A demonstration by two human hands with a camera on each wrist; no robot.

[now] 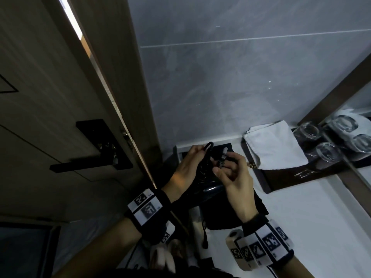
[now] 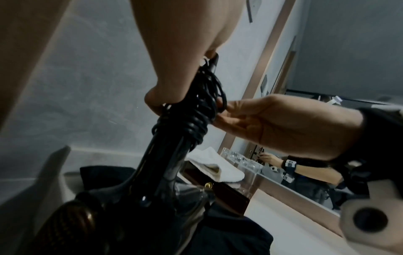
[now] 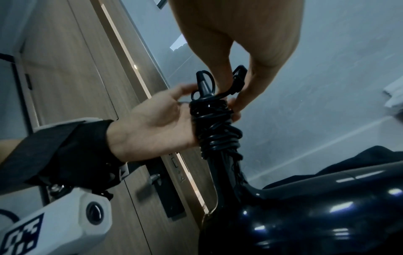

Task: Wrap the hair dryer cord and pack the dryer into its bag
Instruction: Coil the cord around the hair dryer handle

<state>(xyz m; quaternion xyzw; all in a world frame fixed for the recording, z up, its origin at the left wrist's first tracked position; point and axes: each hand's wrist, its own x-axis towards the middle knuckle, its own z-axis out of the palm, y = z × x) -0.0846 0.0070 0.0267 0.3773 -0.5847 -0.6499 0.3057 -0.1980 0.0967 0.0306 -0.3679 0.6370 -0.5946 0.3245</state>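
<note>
- Left hand [image 1: 185, 167] grips the coiled cord [image 3: 214, 124] on the dryer [image 3: 305, 215] handle; keep that squeeze.
- Right hand [image 1: 233, 173] fingers pinch the plug [image 1: 222, 157]; tuck it under a coil.

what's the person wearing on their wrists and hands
Both hands are bare, no gloves. The left wrist and right wrist each carry a black strap holding white blocks printed with black square markers. A pale camera housing with a round dark lens sits on the right strap.
</note>
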